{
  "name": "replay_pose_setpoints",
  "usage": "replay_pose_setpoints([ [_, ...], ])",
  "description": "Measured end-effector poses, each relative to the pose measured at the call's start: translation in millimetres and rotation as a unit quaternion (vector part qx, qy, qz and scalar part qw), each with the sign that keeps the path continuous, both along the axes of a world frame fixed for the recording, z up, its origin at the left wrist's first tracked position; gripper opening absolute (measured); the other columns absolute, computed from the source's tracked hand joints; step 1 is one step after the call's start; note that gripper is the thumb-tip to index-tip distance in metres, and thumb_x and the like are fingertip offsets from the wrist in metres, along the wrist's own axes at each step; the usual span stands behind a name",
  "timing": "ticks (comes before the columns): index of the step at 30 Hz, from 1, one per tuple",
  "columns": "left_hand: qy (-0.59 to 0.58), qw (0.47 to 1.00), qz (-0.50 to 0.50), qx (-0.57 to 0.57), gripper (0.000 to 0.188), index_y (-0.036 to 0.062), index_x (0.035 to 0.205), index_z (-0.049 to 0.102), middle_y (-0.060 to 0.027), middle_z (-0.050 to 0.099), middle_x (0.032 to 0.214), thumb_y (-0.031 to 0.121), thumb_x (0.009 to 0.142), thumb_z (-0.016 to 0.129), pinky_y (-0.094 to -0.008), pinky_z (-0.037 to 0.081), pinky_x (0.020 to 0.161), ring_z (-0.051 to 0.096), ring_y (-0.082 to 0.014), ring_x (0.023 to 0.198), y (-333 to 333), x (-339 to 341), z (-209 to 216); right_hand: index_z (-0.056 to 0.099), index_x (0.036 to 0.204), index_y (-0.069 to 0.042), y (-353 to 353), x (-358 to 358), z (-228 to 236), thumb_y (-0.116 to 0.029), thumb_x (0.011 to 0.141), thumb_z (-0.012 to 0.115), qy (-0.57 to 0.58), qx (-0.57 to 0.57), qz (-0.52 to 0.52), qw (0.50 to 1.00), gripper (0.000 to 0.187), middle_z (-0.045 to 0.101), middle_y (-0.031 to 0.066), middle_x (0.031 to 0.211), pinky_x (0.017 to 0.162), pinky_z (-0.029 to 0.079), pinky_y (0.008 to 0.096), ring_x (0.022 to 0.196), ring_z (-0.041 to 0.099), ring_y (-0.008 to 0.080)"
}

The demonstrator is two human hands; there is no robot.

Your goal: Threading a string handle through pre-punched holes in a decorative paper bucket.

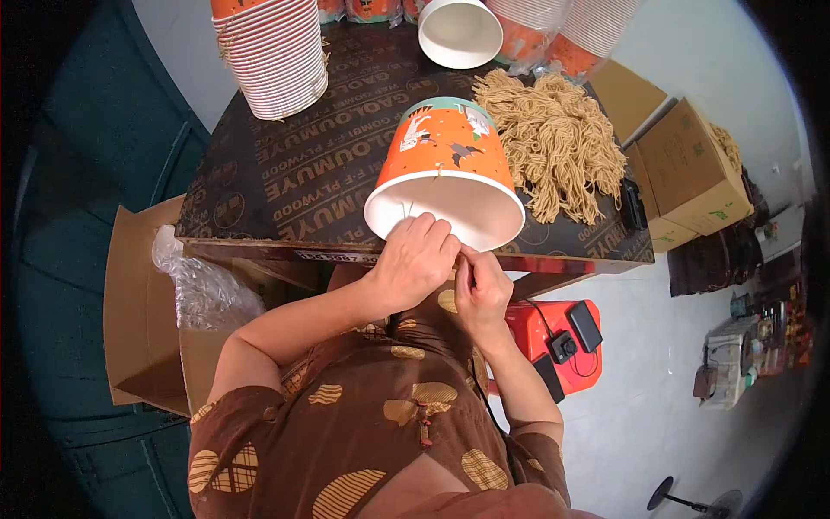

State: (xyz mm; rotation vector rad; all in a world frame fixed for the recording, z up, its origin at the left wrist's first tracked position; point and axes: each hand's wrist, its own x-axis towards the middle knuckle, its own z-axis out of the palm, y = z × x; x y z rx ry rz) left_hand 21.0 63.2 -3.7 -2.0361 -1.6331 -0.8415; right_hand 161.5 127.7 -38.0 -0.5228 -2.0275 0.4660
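Note:
An orange paper bucket (445,143) with a green band and Halloween-like figures lies tipped on its side, its white mouth facing me. My left hand (417,261) is closed at the near lower rim, and a thin light strand (408,209) sticks up beside its fingers. Just to the right, my right hand (482,290) pinches close to the same rim, its fingertips almost touching the left ones. What the fingers of each hand hold is too small to make out. A small bit of tan cord (439,168) shows at the upper rim.
On the dark plywood table (303,173), a heap of tan cords (553,143) lies right of the bucket. A tall stack of nested buckets (272,60) stands at left; a white-mouthed bucket (461,35) lies behind. Cardboard boxes (692,173) and a red stool (584,346) are at right.

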Motion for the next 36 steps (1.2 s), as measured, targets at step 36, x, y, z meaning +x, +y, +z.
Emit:
replay_pose_setpoints([
  [36,-0.066,0.984,-0.081,0.148,0.036,0.0024,0.101,0.052,-0.0083,0.059,0.075,-0.004,0.071,0.073,-0.0406,0.046,0.07,0.057,-0.0263,0.067,1.5,-11.3,-30.7,0.056,0.116,-0.003,0.2,3.3,26.3,0.002,0.095,0.048,-0.083,-0.316,0.129,0.936,0.023,0.062,0.0178,0.072,0.055,0.05,0.035,0.058,0.065,0.0239],
])
